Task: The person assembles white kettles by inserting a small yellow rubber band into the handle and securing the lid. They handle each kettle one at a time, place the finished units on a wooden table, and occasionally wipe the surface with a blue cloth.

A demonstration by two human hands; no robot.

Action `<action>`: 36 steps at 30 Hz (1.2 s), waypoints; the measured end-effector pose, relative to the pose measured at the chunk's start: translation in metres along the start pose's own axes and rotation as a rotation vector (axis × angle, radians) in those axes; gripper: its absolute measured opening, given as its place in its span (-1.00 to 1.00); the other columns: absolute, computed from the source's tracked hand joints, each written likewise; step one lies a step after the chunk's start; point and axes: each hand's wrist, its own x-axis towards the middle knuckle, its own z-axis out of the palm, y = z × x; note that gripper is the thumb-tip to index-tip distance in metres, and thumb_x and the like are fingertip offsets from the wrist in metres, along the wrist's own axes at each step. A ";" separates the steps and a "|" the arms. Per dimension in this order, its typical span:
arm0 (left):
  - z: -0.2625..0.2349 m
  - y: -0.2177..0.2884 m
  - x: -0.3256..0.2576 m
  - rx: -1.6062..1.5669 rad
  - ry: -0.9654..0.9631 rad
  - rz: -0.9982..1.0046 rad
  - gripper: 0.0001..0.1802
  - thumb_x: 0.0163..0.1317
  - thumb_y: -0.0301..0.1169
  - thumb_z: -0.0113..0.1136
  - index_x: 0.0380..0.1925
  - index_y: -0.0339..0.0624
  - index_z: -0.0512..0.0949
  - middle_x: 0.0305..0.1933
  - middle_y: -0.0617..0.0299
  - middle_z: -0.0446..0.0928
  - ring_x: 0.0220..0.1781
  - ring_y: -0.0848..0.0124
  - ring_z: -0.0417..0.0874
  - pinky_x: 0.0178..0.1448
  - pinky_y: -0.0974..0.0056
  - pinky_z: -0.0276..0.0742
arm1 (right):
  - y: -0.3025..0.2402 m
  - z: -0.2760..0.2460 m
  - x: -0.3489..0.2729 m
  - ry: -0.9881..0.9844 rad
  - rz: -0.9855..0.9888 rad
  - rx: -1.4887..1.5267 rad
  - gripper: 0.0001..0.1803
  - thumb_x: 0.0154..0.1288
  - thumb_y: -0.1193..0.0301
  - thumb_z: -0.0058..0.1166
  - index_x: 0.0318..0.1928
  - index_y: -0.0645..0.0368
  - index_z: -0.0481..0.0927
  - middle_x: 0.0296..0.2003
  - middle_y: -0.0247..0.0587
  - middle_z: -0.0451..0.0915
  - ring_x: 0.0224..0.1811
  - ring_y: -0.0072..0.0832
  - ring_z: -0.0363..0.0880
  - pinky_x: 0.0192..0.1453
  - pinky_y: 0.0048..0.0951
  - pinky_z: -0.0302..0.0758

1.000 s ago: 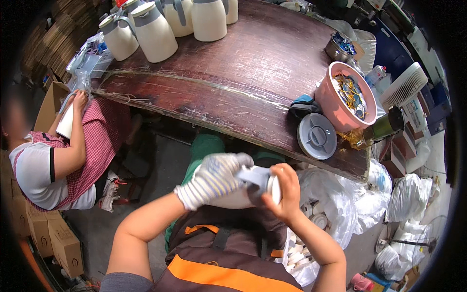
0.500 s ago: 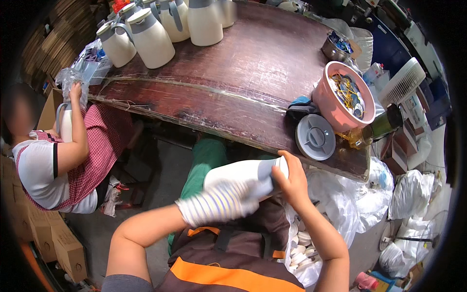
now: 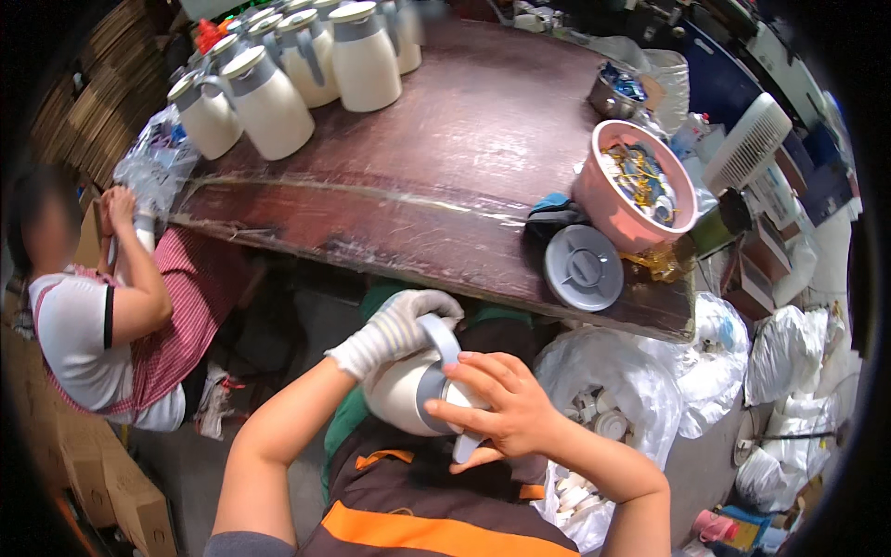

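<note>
Here, the cream jug (image 3: 392, 397) lies tilted between both hands: the gloved left hand (image 3: 406, 325) grips it beside the handle (image 3: 440, 341), the bare right hand (image 3: 506, 404) spreads over its top end. Far left of them, a carton (image 3: 137, 501) bears an unreadable mark.

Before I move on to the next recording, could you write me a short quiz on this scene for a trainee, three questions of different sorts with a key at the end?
1. Which of the person's own hands wears the striped glove?
2. True or false: the pink basin stands on the floor.
3. Fill the gap: the bare right hand is at the grey-collared end of a cream ____.

Key:
1. The left hand.
2. False; it stands on the table.
3. Jug.
</note>
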 end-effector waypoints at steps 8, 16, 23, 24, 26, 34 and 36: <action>-0.018 0.102 -0.062 -0.661 -0.607 -0.564 -0.71 0.14 -0.38 0.35 -0.13 -0.23 0.61 -0.44 0.35 0.53 -0.58 0.62 0.44 -0.50 0.45 0.39 | 0.045 -0.002 -0.002 -0.005 0.588 0.408 -0.32 0.27 -0.02 0.10 0.30 0.04 0.39 0.09 0.00 0.43 0.20 -0.09 0.35 0.30 -0.19 0.27; -0.019 0.108 -0.073 -0.775 -0.142 -0.524 -0.70 0.25 -0.26 0.25 -0.18 -0.28 0.60 -0.63 0.32 0.42 -0.70 0.57 0.37 -0.58 0.44 0.27 | 0.130 -0.115 0.023 0.317 0.705 0.450 -0.68 0.30 0.29 0.16 -0.06 0.24 0.64 -0.15 -0.26 0.66 -0.09 -0.52 0.59 0.07 -0.44 0.49; 0.011 0.078 -0.053 -0.940 0.057 -0.421 -0.70 0.28 -0.27 0.24 -0.16 -0.29 0.56 -0.66 0.29 0.42 -0.67 0.51 0.41 -0.52 0.40 0.36 | 0.290 -0.191 0.023 0.375 0.989 -0.333 -0.63 0.27 0.20 0.11 0.00 0.13 0.64 -0.12 -0.06 0.68 -0.04 -0.15 0.64 0.07 -0.22 0.49; 0.013 0.080 -0.051 -0.977 0.053 -0.441 -0.71 0.28 -0.28 0.25 -0.16 -0.28 0.56 -0.65 0.29 0.43 -0.65 0.50 0.42 -0.51 0.39 0.38 | 0.299 -0.185 0.028 0.320 0.996 -0.518 -0.59 0.25 0.15 0.12 0.03 0.09 0.64 -0.08 -0.06 0.66 -0.01 -0.14 0.62 0.11 -0.16 0.48; 0.014 0.084 -0.047 -0.998 0.042 -0.453 -0.74 0.29 -0.31 0.24 -0.14 -0.27 0.56 -0.62 0.28 0.47 -0.60 0.48 0.46 -0.47 0.36 0.43 | 0.310 -0.176 0.042 0.162 1.090 -0.779 -0.55 0.21 0.07 0.14 0.04 -0.03 0.65 0.01 -0.08 0.61 0.07 -0.13 0.58 0.17 -0.05 0.45; 0.011 0.071 -0.038 -0.969 -0.006 -0.424 -0.42 0.32 0.07 0.10 -0.09 -0.32 0.53 -0.58 0.23 0.52 -0.55 0.44 0.52 -0.39 0.34 0.49 | 0.329 -0.201 0.010 1.061 0.822 -0.036 -0.69 0.33 0.28 0.08 -0.10 0.29 0.59 -0.32 -0.19 0.62 -0.33 -0.47 0.62 -0.26 -0.42 0.46; 0.014 0.063 -0.040 -0.993 0.029 -0.439 -0.20 0.30 0.32 -0.10 -0.09 -0.33 0.51 -0.55 0.19 0.54 -0.52 0.40 0.55 -0.36 0.33 0.51 | 0.277 -0.192 0.013 1.080 0.794 0.329 -0.65 0.36 0.27 0.08 -0.01 0.29 0.51 -0.35 -0.27 0.59 -0.35 -0.63 0.57 -0.34 -0.58 0.40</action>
